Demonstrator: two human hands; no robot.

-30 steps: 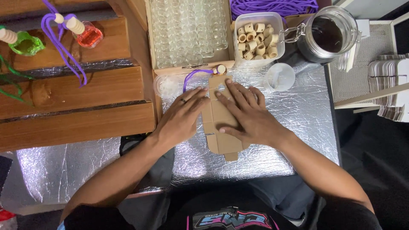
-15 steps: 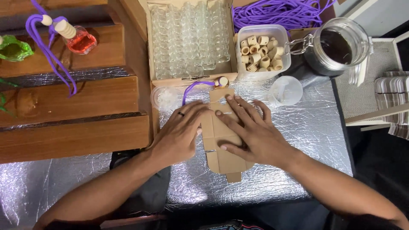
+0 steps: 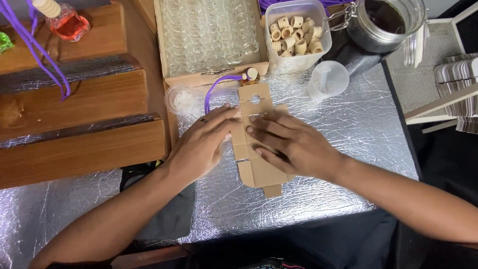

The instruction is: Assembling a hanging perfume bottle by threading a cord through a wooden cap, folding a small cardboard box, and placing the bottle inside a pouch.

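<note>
Foil-covered desk [image 3: 348,149]: at mid-frame a flat cardboard blank [image 3: 256,149] is still pressed down by the left hand [image 3: 201,144] and right hand [image 3: 289,144], fingers spread; apparently more of its upper flap is now uncovered.

Left hand [image 3: 201,144], right hand [image 3: 291,144] flat, fingers spread.

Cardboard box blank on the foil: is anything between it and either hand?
Nothing visible. The right hand lies flat on the cardboard blank, and the left hand touches its left edge. The purple cord lies just beyond them.
</note>
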